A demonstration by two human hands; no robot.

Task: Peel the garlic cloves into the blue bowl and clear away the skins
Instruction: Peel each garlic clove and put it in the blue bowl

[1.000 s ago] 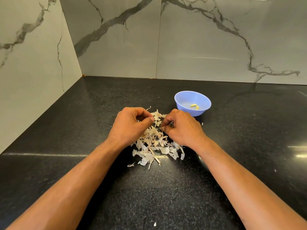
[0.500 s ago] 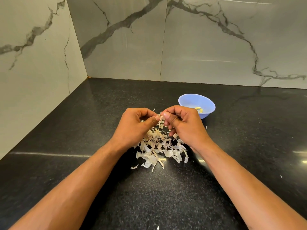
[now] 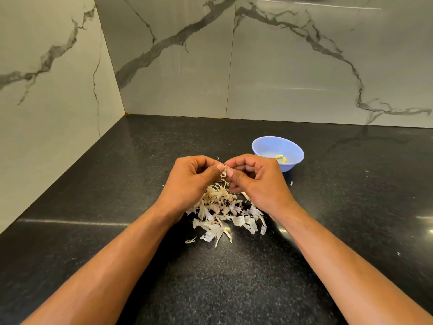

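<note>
Both hands (image 3: 225,177) pinch garlic clove (image 3: 224,171), fingers curled.

A polished, speckled black stone countertop (image 3: 117,207) is seen across the lower frame, glossy grey-veined marble-look wall panels (image 3: 281,66) along the top, a smooth blue plastic bowl (image 3: 262,146) right of centre, and dry, papery, matt garlic skins (image 3: 225,219) at centre.

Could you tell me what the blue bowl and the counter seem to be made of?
The blue bowl looks like matte plastic: even colour, thin rim. The counter looks like polished black granite: fine pale speckles, mirror-like reflections. Neither is certain.
</note>
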